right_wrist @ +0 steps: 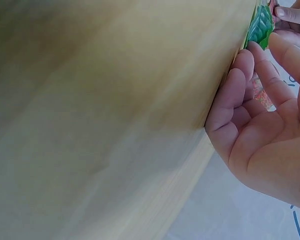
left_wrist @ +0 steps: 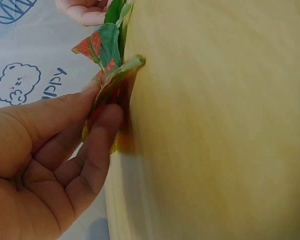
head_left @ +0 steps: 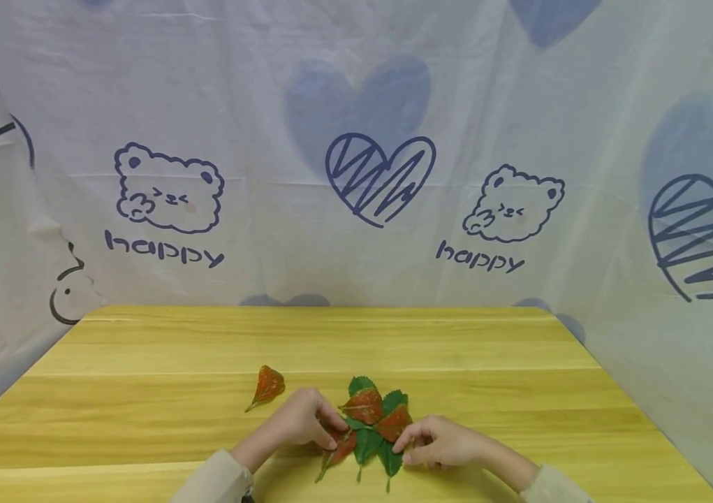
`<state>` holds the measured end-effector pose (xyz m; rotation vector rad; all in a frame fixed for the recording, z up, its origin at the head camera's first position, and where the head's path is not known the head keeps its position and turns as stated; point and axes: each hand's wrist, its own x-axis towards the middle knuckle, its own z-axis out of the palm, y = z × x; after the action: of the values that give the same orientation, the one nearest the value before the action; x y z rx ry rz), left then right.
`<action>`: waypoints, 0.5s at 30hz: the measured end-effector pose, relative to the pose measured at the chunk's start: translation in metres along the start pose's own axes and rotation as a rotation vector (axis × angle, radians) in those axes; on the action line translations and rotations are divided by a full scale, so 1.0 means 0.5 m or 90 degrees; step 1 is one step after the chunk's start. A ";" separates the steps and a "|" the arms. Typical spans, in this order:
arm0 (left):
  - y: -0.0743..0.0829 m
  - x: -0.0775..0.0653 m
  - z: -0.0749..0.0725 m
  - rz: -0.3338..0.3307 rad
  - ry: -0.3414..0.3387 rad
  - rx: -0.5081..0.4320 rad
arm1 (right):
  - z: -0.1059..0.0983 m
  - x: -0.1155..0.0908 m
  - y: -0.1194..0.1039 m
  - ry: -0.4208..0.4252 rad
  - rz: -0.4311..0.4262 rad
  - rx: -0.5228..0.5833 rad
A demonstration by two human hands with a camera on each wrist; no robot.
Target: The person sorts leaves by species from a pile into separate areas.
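Observation:
In the head view, green and red leaves form an overlapping cluster near the table's front. My left hand (head_left: 306, 418) pinches a red leaf (head_left: 342, 448) at the cluster's left side; the left wrist view shows this leaf between thumb and fingers, its stem sticking out. My right hand (head_left: 447, 443) rests at the right side, fingertips at a green leaf (head_left: 390, 458) and the edge of a red leaf (head_left: 392, 423). Its thumb and index finger stand apart in the right wrist view. Another red leaf (head_left: 364, 405) lies over green leaves (head_left: 361, 383) at the top.
A single red leaf (head_left: 269, 384) lies apart, left of the cluster. The wooden table (head_left: 142, 398) reaches back to a white curtain (head_left: 281, 237) printed with hearts and bears, which also hangs along both sides.

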<state>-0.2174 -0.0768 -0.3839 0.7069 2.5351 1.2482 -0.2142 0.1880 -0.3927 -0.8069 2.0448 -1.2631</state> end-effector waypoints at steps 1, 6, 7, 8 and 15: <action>-0.001 0.000 0.000 -0.008 -0.005 -0.015 | 0.000 0.000 0.000 -0.001 0.000 0.000; -0.003 -0.003 0.001 -0.041 -0.018 -0.078 | -0.004 -0.002 0.002 -0.008 0.006 0.009; -0.003 -0.003 0.001 -0.043 -0.017 -0.079 | -0.005 -0.002 0.002 -0.009 0.009 0.011; -0.003 -0.004 0.001 -0.045 -0.017 -0.079 | -0.007 -0.003 0.001 -0.011 0.012 0.014; 0.001 -0.004 0.003 -0.061 -0.012 -0.077 | -0.025 -0.012 -0.010 0.007 -0.003 0.014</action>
<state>-0.2149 -0.0766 -0.3843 0.5609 2.4234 1.3427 -0.2190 0.1975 -0.3826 -0.7966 2.0353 -1.2942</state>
